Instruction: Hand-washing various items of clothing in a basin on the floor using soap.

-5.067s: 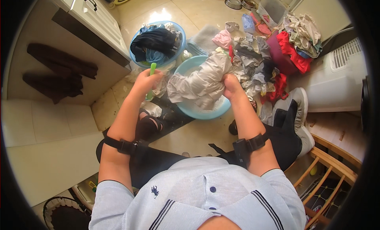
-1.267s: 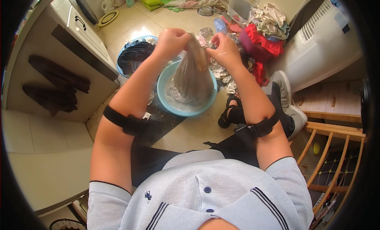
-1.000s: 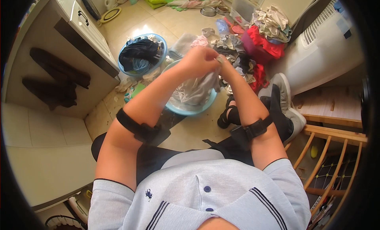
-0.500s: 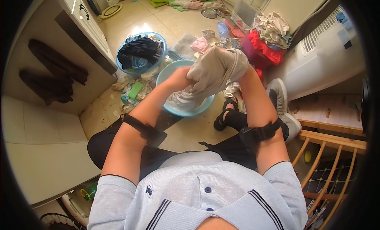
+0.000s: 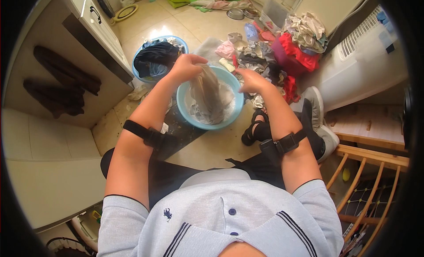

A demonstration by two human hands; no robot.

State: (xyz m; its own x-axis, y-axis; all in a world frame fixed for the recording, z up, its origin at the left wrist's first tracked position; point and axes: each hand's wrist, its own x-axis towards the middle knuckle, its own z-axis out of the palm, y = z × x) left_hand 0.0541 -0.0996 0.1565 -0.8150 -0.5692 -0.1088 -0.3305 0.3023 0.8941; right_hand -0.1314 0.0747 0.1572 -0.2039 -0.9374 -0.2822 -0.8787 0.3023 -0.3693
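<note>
Under the left hand (image 5: 189, 66): round light-blue basin (image 5: 182, 106), rim circling the drop, open air between the hands. Right hand (image 5: 254, 81), fingers loosely parted, holding nothing visible, just beside the right rim. Beyond the grip: pale tiled floor (image 5: 190, 29); left, second blue tub (image 5: 140, 76) with dark laundry (image 5: 154, 60); right, clothes heap (image 5: 260, 58). Grey garment (image 5: 206, 87), pinched at its top in the left hand, hanging in long limp folds into white suds (image 5: 228, 98).

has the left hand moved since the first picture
Yes: judged against the laundry-filled blue basin, the left hand has moved to the right and farther from the body.
</note>
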